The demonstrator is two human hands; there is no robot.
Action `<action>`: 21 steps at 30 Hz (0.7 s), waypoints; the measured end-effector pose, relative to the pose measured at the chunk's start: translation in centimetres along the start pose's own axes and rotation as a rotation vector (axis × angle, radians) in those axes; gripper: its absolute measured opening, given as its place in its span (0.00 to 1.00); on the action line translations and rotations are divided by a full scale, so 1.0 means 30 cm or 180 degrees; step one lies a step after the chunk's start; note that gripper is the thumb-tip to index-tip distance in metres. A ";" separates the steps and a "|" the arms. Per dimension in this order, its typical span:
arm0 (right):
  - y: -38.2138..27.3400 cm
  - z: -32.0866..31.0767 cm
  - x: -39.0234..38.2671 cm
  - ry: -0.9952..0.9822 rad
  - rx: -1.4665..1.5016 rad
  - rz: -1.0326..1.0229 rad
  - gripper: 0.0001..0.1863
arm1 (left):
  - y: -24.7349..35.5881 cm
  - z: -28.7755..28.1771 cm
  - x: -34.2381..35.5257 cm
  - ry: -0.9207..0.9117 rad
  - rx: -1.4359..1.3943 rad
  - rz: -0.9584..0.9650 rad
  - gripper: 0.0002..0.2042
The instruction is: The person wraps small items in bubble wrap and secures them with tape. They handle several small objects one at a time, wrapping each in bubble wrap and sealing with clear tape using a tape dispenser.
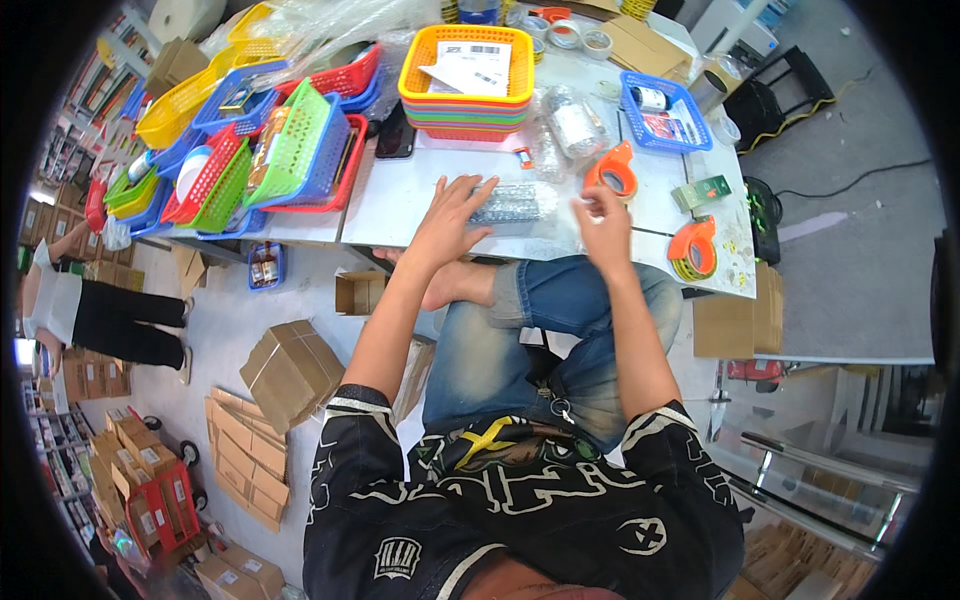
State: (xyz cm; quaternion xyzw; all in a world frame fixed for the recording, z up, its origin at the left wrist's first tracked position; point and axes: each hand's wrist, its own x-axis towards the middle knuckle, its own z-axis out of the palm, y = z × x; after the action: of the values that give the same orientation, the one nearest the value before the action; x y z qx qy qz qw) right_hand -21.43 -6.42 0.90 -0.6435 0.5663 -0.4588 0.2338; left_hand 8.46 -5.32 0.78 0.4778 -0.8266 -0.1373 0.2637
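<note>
A small package in clear bubble wrap [512, 203] lies on the white table in front of me. My left hand [455, 215] rests at its left end, fingers stretched out and touching the wrap. Just past the right end of the package, my right hand [606, 222] is closed, its fingertips pinched together. Whatever those fingers hold, if anything, is too small to make out. An orange tape dispenser [612, 172] sits behind my right hand. Farther right are a green box [702, 192] and a second orange tape dispenser [693, 249].
Stacked colored baskets [467, 62] hold papers at the back. Filled baskets [290, 145] crowd the left, beside a black phone [395, 138]. A blue basket [667, 111] stands back right. Cardboard boxes [292, 370] lie on the floor; another person [110, 315] is at far left.
</note>
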 end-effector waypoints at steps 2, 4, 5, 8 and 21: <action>-0.107 0.042 -0.045 -0.0330 -0.0230 -0.1192 0.23 | -0.005 0.019 -0.015 0.0163 0.0006 -0.0047 0.42; -0.166 0.068 -0.071 -0.0863 -0.0840 -0.1826 0.23 | -0.010 0.040 -0.016 0.0267 0.0002 -0.0018 0.38; -0.153 0.073 -0.074 -0.0950 -0.0966 -0.1858 0.21 | -0.016 0.043 -0.015 0.0304 0.0019 0.0015 0.37; -0.102 0.072 -0.084 -0.1077 -0.0951 -0.1869 0.10 | -0.013 0.074 -0.024 0.0420 0.0043 0.0114 0.32; 0.109 -0.052 0.079 0.0712 -0.1568 -0.1003 0.19 | 0.027 0.114 -0.039 0.0928 0.0171 0.0105 0.27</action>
State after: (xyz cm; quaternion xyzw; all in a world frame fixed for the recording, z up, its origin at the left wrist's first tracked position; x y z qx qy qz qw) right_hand -24.60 -9.15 -0.28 -0.7062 0.5759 -0.4063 -0.0669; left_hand 6.41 -4.01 -2.01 0.4858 -0.7907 -0.0399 0.3703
